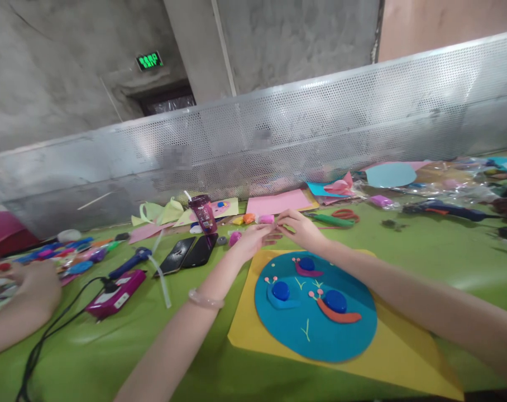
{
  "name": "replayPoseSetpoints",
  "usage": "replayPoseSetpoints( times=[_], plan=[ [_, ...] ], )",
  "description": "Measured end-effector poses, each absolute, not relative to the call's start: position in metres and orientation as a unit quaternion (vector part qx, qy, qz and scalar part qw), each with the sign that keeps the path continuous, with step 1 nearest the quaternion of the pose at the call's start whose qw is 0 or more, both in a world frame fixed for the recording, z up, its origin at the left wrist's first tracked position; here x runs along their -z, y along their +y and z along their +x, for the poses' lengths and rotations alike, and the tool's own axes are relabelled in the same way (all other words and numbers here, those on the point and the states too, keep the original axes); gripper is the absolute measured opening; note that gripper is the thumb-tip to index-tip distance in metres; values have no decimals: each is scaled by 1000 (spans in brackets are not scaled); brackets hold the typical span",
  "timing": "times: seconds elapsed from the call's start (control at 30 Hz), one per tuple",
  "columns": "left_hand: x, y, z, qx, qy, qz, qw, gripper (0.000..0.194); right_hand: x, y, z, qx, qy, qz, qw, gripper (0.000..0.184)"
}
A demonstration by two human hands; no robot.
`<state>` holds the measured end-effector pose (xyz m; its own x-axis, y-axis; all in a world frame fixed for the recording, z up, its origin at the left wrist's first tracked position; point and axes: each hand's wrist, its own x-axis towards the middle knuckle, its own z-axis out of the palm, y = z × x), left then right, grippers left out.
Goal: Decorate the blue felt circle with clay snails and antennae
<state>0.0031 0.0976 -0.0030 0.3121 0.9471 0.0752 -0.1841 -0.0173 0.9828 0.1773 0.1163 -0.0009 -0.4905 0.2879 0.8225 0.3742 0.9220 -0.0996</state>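
Note:
My left hand point(257, 239) and my right hand point(300, 228) meet at the fingertips above the far edge of a yellow sheet point(404, 357). Both pinch at a tiny piece that is too small to make out; the left's lower fingers stretch out. Below them lies a round blue disc point(287, 340) on the sheet. It bears three clay snails: an orange one point(341, 317), a light blue one point(285, 303) and a purple one point(310, 272), each with a dark blue shell. Thin pale green grass marks lie between them. A pink clay packet point(266, 219) is just beyond my left fingers.
Left stand a dark cup with a straw point(203, 215), two phones point(200, 250), a purple power strip point(116, 294) with black cables and a glue gun point(130, 262). Another person's hand point(38, 287) is at far left. Green-handled scissors point(333, 220) lie at right, behind my right forearm.

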Motion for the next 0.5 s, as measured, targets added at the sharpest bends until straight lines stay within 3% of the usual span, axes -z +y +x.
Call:
replayPoseSetpoints(
  times=[0.2,0.5],
  plan=[
    [4,96,3,-454,345,568,593,15,3,119,177,32,-863,-187,468,11],
    [3,100,3,-488,352,543,586,12,5,122,175,-4,-841,-211,498,18]
  ],
)
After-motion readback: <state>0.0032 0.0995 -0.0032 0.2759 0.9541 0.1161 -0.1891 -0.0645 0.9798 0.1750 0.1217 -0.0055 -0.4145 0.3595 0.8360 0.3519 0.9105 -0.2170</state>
